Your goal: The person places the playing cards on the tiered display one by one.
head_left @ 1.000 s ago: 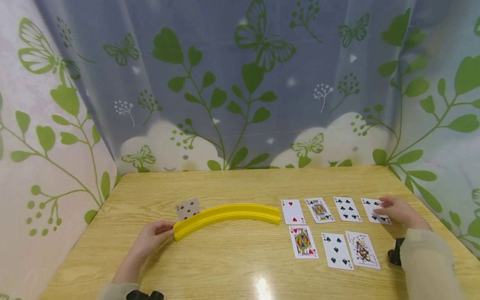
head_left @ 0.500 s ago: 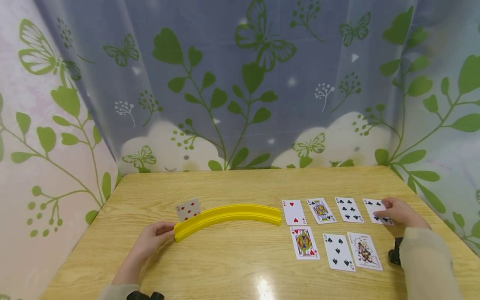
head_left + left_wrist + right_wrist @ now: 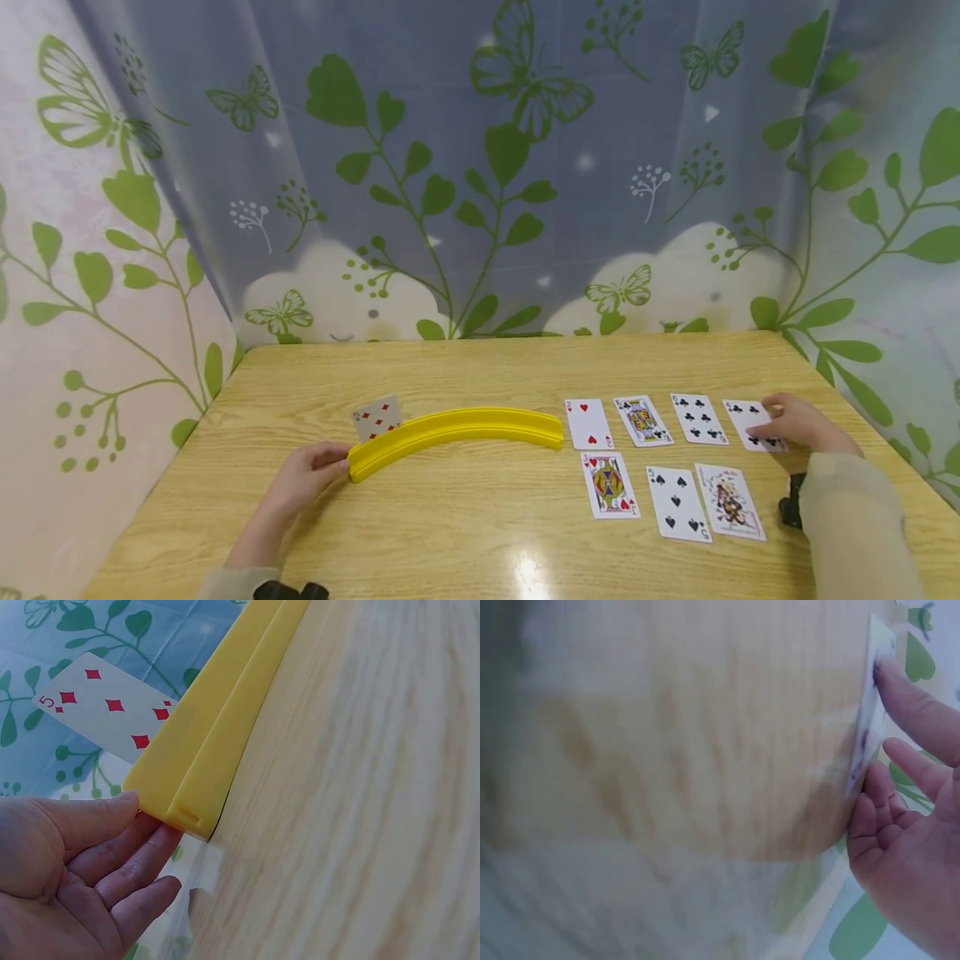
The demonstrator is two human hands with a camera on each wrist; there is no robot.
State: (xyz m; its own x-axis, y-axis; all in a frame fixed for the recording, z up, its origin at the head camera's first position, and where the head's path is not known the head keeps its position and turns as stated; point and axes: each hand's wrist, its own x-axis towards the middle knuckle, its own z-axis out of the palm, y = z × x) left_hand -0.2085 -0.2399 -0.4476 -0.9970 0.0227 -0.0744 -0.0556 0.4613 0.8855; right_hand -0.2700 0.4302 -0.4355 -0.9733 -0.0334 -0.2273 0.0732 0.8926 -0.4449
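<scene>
A curved yellow holder (image 3: 457,423) rests on the table, and my left hand (image 3: 300,477) pinches its left end, thumb against its back side in the left wrist view. A five of diamonds (image 3: 112,705) stands tilted behind the holder near that end, its lower part hidden. At the right end of the upper card row, my right hand (image 3: 810,427) is at a clubs card (image 3: 744,415) lying face up. The thumb presses on its face, the other fingers bend at its right edge, and part of the card is covered.
Left of the clubs card lie a two of hearts (image 3: 588,423), a king (image 3: 643,419) and a six of clubs (image 3: 699,418). Nearer the front are a jack of hearts (image 3: 609,485), a five of spades (image 3: 678,502) and a joker (image 3: 730,502). Patterned curtains (image 3: 420,208) border the table.
My right hand has moved slightly to the right over the clubs card, and the card has shifted a little under it. My left hand and the holder show no clear movement.
</scene>
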